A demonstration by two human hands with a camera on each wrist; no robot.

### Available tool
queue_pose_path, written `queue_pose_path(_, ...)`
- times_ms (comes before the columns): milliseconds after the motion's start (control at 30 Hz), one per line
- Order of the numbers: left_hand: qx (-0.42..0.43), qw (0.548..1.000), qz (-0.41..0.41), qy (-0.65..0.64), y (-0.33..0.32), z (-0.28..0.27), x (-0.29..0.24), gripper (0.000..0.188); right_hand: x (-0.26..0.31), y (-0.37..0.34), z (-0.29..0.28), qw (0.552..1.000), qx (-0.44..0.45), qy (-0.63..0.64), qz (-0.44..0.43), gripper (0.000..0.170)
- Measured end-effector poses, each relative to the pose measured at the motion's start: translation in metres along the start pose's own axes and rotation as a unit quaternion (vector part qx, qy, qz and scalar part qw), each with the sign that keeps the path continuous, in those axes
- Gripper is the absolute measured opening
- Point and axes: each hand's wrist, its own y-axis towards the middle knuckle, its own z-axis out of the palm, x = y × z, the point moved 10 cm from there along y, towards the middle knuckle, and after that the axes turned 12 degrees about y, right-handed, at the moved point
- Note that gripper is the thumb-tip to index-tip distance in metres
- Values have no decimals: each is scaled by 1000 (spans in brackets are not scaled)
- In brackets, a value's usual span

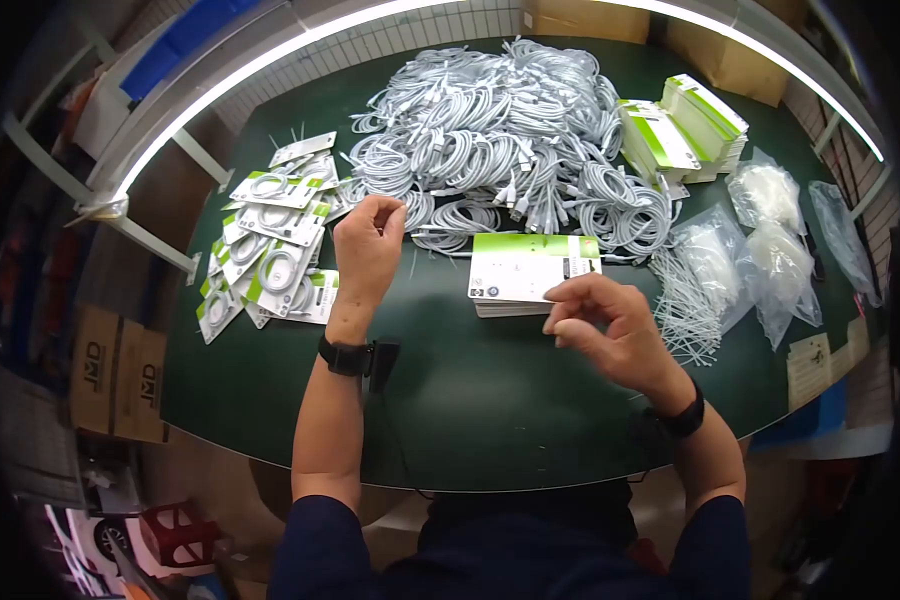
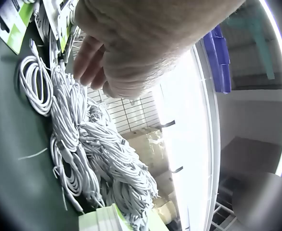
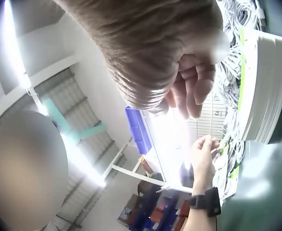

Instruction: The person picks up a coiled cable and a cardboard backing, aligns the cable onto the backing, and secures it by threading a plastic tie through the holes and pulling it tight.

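Observation:
My left hand is raised over the table, fingers loosely curled, with nothing visible in it. It is between the pile of carded cables on the left and a large heap of coiled light-grey cables behind. In the left wrist view, its bent fingers overlap the cable coils. My right hand hovers at the right front corner of a stack of white and green cards. A gap shows between its bent thumb and fingers, and nothing is held there.
At back right stand more stacks of green and white cards. Loose white cable ties lie on the right, beside clear plastic bags of ties. A lamp bar arches over the dark green table.

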Motion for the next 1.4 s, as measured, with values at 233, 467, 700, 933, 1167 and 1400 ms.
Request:
queue_pose_path(233, 65, 968, -86, 227, -24, -12, 95, 22, -48, -8, -66, 991, -116, 61, 31, 10)
queue_pose_path(467, 164, 907, 7, 387, -34, 27, 102, 27, -59, -17, -76, 988, -132, 69, 47, 9)
queue_pose_path(700, 143, 910, 83, 379, -41, 10, 74, 20, -59, -15, -79, 990, -122, 56, 38, 9)
queue_pose_path(933, 54, 964, -219, -141, -55, -48, 66, 21, -58, -15, -72, 992, -109, 49, 45, 9)
queue_pose_path(1167, 12, 810, -247, -531, -68, -17, -27, 27, -45, -24, -31, 993, -45, 94, 64, 12)
queue_pose_path(1400, 150, 796, -238, -536, -77, 69, -129, 30, -38, -29, -20, 979, -57, 169, 101, 28)
